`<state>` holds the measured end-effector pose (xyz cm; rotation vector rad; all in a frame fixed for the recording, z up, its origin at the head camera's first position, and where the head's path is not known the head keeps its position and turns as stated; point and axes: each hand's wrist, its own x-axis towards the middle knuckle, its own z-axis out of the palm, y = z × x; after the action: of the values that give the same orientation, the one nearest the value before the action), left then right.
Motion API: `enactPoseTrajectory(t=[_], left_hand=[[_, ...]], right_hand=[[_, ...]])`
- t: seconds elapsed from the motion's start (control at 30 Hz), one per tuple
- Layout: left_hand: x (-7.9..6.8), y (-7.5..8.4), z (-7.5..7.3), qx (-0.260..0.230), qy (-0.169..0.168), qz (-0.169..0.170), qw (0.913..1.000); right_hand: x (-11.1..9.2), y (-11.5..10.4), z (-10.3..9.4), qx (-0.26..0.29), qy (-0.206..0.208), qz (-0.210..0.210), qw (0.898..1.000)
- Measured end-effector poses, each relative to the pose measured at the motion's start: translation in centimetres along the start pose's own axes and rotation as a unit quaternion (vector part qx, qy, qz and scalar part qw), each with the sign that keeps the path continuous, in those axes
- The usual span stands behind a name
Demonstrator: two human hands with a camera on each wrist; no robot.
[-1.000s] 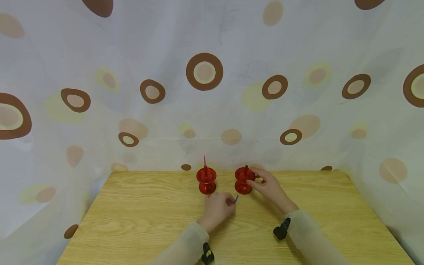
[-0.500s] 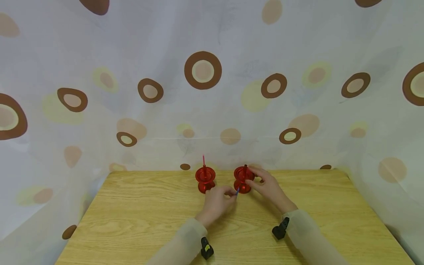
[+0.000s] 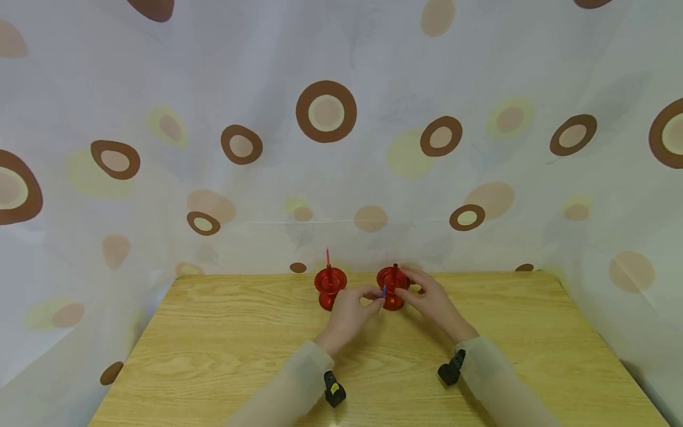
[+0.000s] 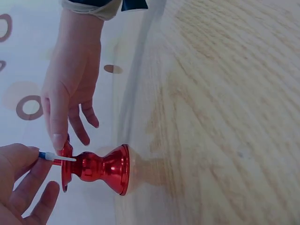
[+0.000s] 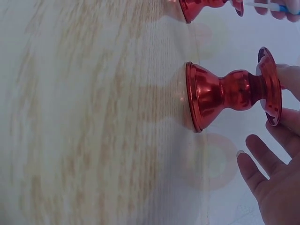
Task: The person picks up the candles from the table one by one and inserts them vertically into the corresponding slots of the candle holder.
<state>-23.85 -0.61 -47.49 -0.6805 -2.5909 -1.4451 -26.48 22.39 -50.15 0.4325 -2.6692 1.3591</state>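
Note:
Two shiny red metal candle holders stand upright near the table's back edge. In the left holder (image 3: 324, 299) a thin pink candle (image 3: 328, 257) stands upright. My right hand (image 3: 434, 301) holds the dish rim of the right holder (image 5: 236, 89), thumb and index finger at the rim, other fingers spread below it. My left hand (image 3: 348, 314) pinches a thin blue candle (image 3: 384, 291) in front of that holder. In the left wrist view the candle's white end (image 4: 61, 157) points toward the table and overlaps the holder's dish.
A wood-grain table (image 3: 224, 338) lies under both arms. Behind and beside it hangs a pale curtain (image 3: 277, 178) with brown and yellow ovals. Black cameras are strapped at the left wrist (image 3: 334, 390) and right wrist (image 3: 452, 369).
My left hand has risen and moved forward with the blue candle, from in front of the holders to just below the right dish. My right hand stays at the rim.

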Motion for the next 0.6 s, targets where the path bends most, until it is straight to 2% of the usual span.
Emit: enactPoseTrajectory(t=[0.27,0.6], left_hand=[[1.6,1.2,-0.5,-0.031,0.0,-0.015,0.9994],[2.7,1.6,-0.4,-0.051,0.008,-0.018,0.9985]], right_hand=[[0.1,-0.2,-0.2,0.006,-0.007,-0.002,1.0],[0.0,0.0,-0.2,0.01,-0.003,-0.007,1.0]])
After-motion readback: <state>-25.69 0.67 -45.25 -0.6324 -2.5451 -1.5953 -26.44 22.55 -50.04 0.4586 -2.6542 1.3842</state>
